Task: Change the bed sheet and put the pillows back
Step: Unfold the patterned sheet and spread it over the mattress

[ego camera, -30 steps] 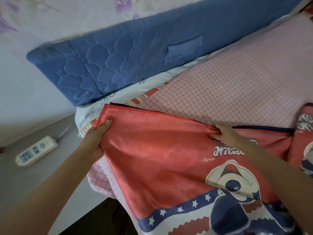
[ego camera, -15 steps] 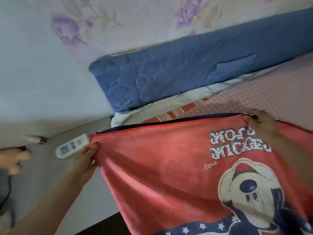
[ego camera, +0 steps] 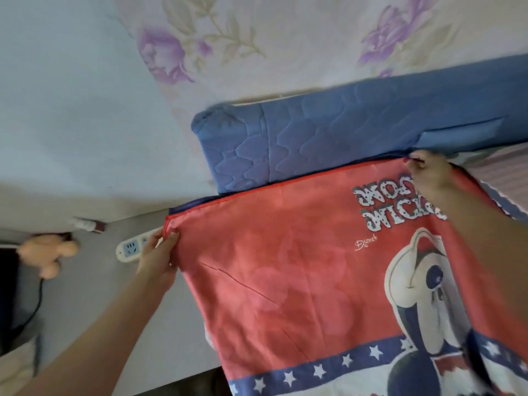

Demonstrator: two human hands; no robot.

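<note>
The left hand [ego camera: 158, 258] pinches the near left corner of the red sheet [ego camera: 300, 281]; the right hand [ego camera: 428, 175] grips its top edge farther right. The sheet hangs spread between them, over the bed's left edge and in front of the blue headboard [ego camera: 343, 138]. Behind the left hand a power strip [ego camera: 130, 248] lies on the floor [ego camera: 94, 281], partly covered by the fingers. A plush toy [ego camera: 48, 252] lies farther left, blurred. The sheet hides most of the bed [ego camera: 508, 172]; its print is cut off at the right.
</note>
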